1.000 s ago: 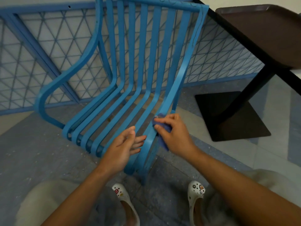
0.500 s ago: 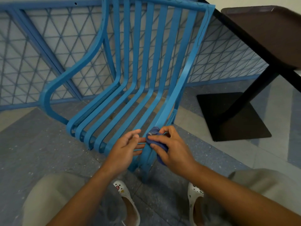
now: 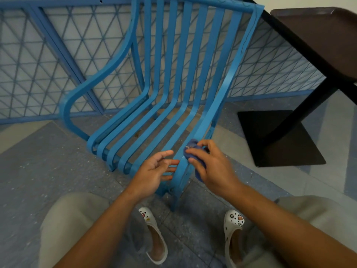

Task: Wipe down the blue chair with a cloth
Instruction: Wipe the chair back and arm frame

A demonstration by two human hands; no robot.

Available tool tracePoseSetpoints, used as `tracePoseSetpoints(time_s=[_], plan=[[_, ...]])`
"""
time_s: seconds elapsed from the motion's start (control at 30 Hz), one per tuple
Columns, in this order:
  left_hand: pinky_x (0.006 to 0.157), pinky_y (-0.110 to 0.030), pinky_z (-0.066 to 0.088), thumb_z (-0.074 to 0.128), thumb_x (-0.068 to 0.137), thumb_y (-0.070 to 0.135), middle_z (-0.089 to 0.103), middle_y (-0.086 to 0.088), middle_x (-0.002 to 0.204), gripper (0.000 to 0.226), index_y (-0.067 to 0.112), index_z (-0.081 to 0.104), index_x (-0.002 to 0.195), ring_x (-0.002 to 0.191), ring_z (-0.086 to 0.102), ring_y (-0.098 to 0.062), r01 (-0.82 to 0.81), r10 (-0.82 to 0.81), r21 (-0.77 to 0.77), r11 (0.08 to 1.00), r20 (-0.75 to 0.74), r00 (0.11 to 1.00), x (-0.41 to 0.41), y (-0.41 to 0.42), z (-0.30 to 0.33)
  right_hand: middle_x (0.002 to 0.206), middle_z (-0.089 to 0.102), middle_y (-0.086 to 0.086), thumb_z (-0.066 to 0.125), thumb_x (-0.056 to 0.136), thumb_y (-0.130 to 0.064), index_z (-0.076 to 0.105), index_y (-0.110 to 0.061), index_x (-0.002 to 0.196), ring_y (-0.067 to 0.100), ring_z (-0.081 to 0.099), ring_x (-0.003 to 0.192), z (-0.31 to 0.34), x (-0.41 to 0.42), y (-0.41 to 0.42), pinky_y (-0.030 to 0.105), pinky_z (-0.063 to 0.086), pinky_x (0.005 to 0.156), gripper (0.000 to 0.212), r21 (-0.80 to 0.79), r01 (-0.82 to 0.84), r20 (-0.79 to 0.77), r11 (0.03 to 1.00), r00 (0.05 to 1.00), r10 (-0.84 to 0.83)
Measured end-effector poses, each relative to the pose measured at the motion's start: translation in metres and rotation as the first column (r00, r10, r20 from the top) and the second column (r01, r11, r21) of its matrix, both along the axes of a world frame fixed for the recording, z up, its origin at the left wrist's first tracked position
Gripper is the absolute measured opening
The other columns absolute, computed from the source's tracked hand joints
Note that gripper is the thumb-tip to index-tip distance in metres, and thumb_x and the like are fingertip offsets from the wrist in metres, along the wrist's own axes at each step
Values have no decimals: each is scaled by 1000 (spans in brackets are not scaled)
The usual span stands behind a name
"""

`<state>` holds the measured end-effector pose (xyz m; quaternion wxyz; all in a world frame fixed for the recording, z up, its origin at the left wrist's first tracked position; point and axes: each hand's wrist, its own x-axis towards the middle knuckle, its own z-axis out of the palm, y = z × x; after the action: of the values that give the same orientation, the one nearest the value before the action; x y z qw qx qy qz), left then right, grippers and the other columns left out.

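The blue chair (image 3: 170,89), made of curved metal slats, stands in front of me, facing me at a slant. My right hand (image 3: 214,167) grips a bunched dark blue cloth (image 3: 190,149) and holds it against the rightmost slat near the seat's front edge. My left hand (image 3: 154,171) hovers just left of that slat with fingers spread and relaxed, its fingertips near the slat's edge. Part of the cloth is hidden under my right fingers.
A blue mesh railing (image 3: 48,55) runs behind the chair. A dark brown table (image 3: 316,35) with a black post and square black base (image 3: 278,138) stands at the right. My knees and white clogs (image 3: 152,235) are below, on a speckled grey floor.
My right hand with the cloth slid down the right slat toward the seat's front, then shifted slightly back up. My left hand's fingers spread and it drew a little away from the slat.
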<state>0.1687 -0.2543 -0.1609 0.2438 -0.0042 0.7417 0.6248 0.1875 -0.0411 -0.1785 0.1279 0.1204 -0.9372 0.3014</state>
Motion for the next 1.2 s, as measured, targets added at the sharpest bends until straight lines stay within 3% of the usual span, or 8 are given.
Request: tracePoseSetpoints(time_s=[0.1,0.3,0.43,0.57,0.77,0.97,1.1,1.2], plan=[[87,-29,59,44,107,11,71,-1,118,31,19,55,134,104,71,-15,63,-63,-23,998,-5,998,2,-10,-7,127,46,3,50,100,-42,68,-25,126,21,55,110,-8,28,-16,27,49,87,36,44,-79,-17,996,997,80],[93,-32,57,46,104,-2,69,-4,123,35,15,57,132,111,68,-17,168,-170,-34,985,-59,984,2,-21,-17,115,55,6,62,97,-36,65,-20,127,23,58,98,-9,36,-30,33,53,76,33,132,-144,-63,981,986,153],[88,-27,58,39,109,19,72,-2,116,29,18,58,130,102,71,-12,119,-118,39,992,-18,993,0,-21,-20,116,58,2,71,93,-34,63,-16,126,18,60,103,-7,31,-35,30,54,82,39,26,-8,-86,1000,996,10],[91,-30,57,33,109,32,75,-5,110,37,18,61,130,103,72,-18,86,-89,71,994,39,995,-3,-22,-20,108,56,5,73,92,-32,71,-15,116,20,58,95,-29,44,-44,27,51,74,29,87,-51,-172,995,983,66],[85,-24,57,34,109,36,75,-1,107,41,17,68,120,101,72,-14,123,-124,20,992,45,991,-3,-21,-21,103,49,5,73,91,-28,75,-17,106,23,56,83,-56,57,-50,37,50,64,19,223,-158,-190,962,961,202],[90,-32,58,32,108,42,75,-7,109,46,15,67,118,102,72,-19,69,-70,15,997,64,995,-2,-19,-24,109,55,9,73,92,-30,74,-13,113,22,58,95,-24,38,-39,31,53,72,26,97,-13,-253,995,967,37],[87,-30,59,32,109,41,77,-4,104,47,13,69,117,100,73,-17,46,-47,19,999,51,998,-1,-13,-25,107,55,8,72,92,-32,73,-17,116,23,57,92,-34,47,-38,34,53,69,28,174,-119,-210,978,965,155],[88,-31,59,32,108,42,77,-3,102,47,16,70,116,99,73,-17,40,-41,20,999,39,998,0,-11,-26,106,56,8,71,92,-34,73,-19,117,21,57,92,-35,42,-35,33,53,70,29,146,-100,-204,984,970,129]])
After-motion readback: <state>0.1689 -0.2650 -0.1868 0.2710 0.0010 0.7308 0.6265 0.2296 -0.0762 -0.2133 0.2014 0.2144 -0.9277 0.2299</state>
